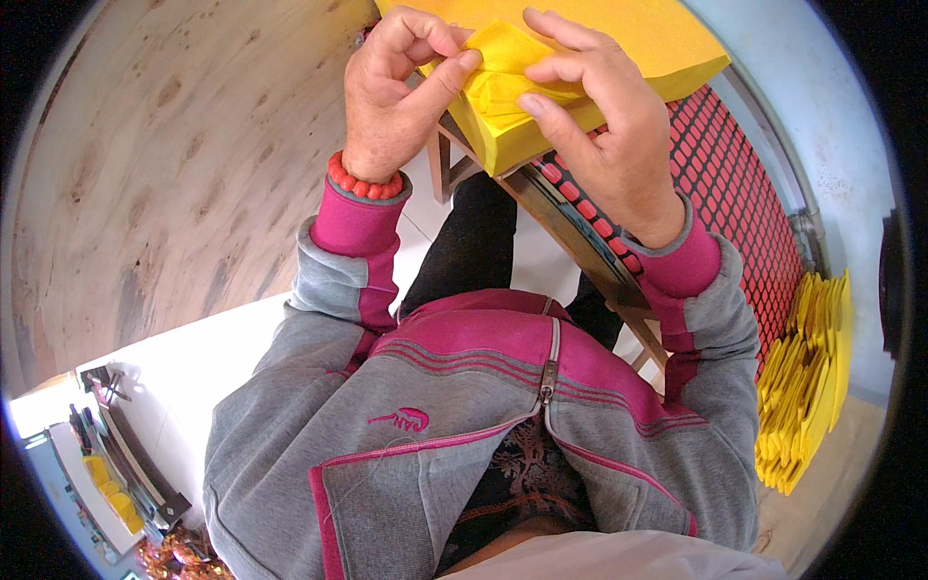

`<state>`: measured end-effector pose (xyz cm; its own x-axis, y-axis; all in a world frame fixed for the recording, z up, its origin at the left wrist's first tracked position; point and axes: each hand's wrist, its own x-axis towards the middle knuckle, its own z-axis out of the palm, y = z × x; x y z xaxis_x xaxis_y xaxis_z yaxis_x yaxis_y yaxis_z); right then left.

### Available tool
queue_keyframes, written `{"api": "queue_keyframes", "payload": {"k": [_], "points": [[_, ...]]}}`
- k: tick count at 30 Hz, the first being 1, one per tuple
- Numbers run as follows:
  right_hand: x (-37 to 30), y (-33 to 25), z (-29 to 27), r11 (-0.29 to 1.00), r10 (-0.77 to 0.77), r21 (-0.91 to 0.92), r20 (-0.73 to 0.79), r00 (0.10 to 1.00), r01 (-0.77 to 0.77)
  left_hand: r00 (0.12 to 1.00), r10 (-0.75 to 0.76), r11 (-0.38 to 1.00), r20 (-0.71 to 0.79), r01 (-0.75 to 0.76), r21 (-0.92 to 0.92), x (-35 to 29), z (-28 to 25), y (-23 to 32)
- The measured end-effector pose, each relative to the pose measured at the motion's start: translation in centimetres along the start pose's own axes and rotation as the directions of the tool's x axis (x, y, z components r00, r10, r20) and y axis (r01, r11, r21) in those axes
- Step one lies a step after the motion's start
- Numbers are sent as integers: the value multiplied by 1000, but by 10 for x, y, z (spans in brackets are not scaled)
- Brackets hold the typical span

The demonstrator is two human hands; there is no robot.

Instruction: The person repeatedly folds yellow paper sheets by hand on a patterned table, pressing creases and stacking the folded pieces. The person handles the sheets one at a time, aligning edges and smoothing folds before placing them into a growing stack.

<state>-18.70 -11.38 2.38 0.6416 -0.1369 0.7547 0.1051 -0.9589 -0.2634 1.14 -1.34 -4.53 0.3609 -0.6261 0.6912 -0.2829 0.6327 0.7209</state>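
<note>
A folded yellow sheet, paper-like with layered creases, is up between my two hands. My left hand pinches its left edge between thumb and fingers. A red bead bracelet circles that wrist. My right hand has its thumb and index finger on the right part of the sheet, with the other fingers raised and curved. Just behind and below lies a thick yellow block, perhaps a stack of sheets; its near corner points toward me. The fingers hide part of the folded piece.
The block rests on a wooden stand beside a red-and-black patterned surface. At right, a pile of folded yellow pieces leans by the wall. A large wooden board spans the left. Shelves of items appear lower left.
</note>
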Motion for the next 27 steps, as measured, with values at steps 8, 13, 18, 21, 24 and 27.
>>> {"api": "queue_keyframes", "payload": {"k": [8,13,18,21,24,27], "points": [[0,3,-2,1000,17,24,69,997,-19,981,87,979,175,-117,166,8,-2,16],[-3,6,5,993,3,116,33,999,-7,949,172,963,263,-219,160,13,-10,17],[-5,8,4,997,3,77,48,999,-7,952,178,941,249,-239,240,12,-8,15],[-5,8,6,994,4,111,16,1000,-6,959,154,946,236,-212,246,12,-7,15],[-4,9,10,989,6,151,-27,1000,-2,960,155,944,235,-214,252,13,-7,15],[-4,10,11,989,1,149,-26,1000,3,962,158,944,224,-213,252,12,-6,15]]}}
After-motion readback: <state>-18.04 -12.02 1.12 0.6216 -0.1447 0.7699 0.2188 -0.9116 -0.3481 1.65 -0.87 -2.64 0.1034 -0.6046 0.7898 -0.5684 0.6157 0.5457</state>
